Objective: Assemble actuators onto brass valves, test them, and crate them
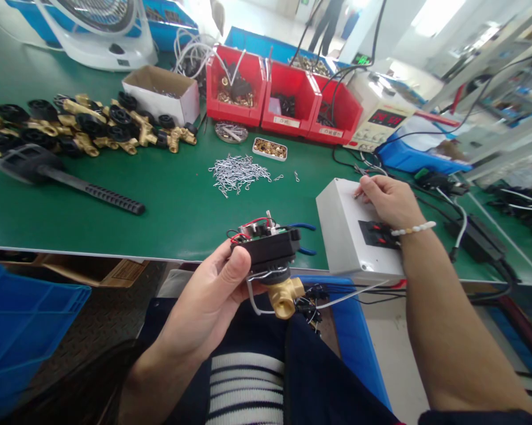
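Observation:
My left hand (213, 295) is closed around a motorised valve (272, 251), held up in front of the bench edge. Its black actuator housing is uncovered on top, with red and black wires and a metal shaft showing. Below the housing sits a brass valve body (285, 297), and a white cable hangs from the unit. On top of a grey box (343, 230), my right hand (390, 203) pinches a small metal part that looks like a toggle switch; the fingers partly cover it. A black terminal block with red tabs (378, 234) is set in the box beside my wrist. Blue-handled pliers (308, 251) lie behind the valve.
Metal clips (239, 174) lie heaped mid-bench, near a tray of brass parts (270, 149). Red bins (288, 100) and a power supply (381, 115) stand behind. Brass valves (115, 121) and a black mallet (66, 174) are at left. Cables run along the right.

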The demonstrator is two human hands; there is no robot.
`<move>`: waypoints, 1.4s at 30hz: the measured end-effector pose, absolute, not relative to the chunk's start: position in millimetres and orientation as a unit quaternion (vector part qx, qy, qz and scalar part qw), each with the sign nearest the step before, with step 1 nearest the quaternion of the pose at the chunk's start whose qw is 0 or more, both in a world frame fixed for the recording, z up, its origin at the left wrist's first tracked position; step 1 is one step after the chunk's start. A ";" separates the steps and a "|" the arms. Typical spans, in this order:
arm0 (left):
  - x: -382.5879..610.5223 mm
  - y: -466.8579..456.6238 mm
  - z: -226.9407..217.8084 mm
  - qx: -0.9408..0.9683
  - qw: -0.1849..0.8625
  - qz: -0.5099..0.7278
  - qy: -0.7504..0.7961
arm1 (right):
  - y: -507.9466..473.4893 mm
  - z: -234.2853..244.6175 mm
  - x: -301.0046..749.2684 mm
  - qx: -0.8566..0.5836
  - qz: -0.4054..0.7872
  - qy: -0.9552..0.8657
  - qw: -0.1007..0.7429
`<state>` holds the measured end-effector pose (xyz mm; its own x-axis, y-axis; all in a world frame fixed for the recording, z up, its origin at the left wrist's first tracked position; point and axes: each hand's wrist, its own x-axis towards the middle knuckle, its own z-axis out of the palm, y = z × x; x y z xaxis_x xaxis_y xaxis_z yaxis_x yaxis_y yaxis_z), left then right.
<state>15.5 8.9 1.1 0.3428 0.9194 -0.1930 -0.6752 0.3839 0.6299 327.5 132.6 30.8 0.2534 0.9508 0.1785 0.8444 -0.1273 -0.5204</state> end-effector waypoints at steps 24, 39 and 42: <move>14.3 12.7 13.7 0.077 0.843 0.467 0.255 | 138.1 22.6 341.0 -0.724 0.116 -0.607 0.305; 14.6 11.0 11.4 0.128 0.830 0.477 0.261 | 138.4 22.1 342.0 -0.727 0.119 -0.607 0.298; 14.7 10.3 9.8 0.145 0.820 0.483 0.271 | 137.7 24.0 339.1 -0.735 0.114 -0.601 0.293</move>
<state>14.7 10.3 9.8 0.3872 0.8702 -0.3046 -0.7129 0.4921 0.4996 339.1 137.7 24.0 0.2518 0.9500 0.1846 0.8159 -0.1058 -0.5684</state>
